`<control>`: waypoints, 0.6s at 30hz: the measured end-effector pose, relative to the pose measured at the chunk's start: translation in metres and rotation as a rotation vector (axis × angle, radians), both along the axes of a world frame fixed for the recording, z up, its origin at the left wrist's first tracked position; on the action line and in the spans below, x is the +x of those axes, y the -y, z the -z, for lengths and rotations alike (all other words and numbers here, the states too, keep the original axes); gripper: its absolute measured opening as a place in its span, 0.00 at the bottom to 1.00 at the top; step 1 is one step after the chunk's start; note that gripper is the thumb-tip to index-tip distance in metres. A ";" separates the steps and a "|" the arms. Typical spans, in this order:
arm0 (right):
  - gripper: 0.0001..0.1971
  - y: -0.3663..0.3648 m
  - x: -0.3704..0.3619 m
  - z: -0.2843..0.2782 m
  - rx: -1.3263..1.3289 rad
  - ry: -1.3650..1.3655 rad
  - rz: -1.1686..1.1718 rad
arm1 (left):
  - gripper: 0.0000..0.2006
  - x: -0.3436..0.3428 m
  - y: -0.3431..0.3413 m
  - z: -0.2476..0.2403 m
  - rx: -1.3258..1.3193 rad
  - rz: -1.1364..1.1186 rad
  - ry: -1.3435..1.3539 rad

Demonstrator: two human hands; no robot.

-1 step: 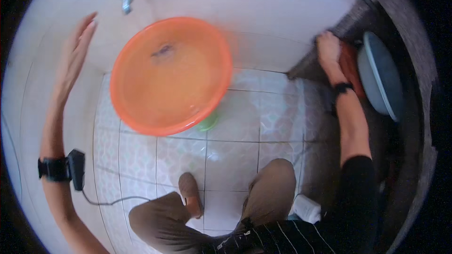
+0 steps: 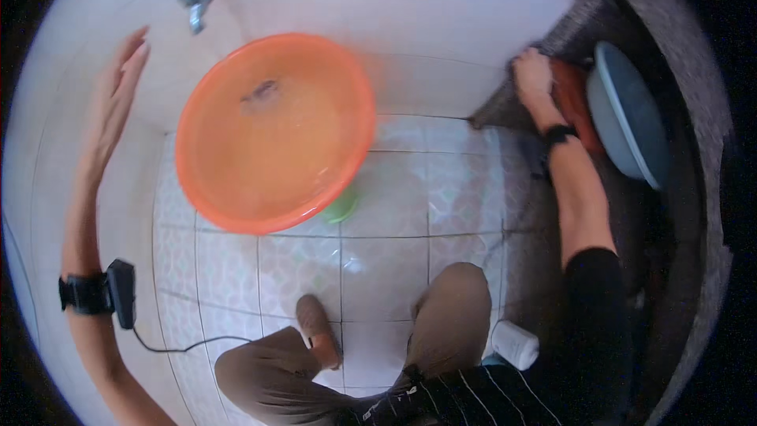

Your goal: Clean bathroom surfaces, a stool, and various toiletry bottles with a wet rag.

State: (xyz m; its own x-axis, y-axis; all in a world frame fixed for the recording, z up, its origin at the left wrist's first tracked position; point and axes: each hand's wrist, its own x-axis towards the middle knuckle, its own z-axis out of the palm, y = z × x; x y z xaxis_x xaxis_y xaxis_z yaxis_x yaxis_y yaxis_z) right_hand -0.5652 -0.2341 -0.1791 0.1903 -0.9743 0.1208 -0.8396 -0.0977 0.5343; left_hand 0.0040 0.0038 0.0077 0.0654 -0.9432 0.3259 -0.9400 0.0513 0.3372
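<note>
my left hand straight-fingered, empty; right hand apart, curled, can't tell grip. round orange plastic basin likely propped on green stand.

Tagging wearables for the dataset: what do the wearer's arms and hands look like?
Left hand and right hand: no gloves. Left forearm: wide black strap carrying a blocky black device, with a thin dark cable trailing from it; no sleeve in view. Right wrist: narrower black wristband. Right upper arm: black sleeve.
</note>
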 end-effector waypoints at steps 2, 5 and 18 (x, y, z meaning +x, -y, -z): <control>0.10 -0.013 0.011 -0.010 0.127 -0.037 -0.093 | 0.24 -0.009 0.014 -0.006 -0.118 0.034 -0.042; 0.13 -0.048 -0.002 -0.006 0.084 0.547 0.295 | 0.23 -0.046 0.011 0.012 -0.143 0.059 -0.086; 0.13 -0.177 0.255 -0.029 0.546 1.246 -0.610 | 0.22 -0.096 -0.002 0.179 0.449 0.220 -0.201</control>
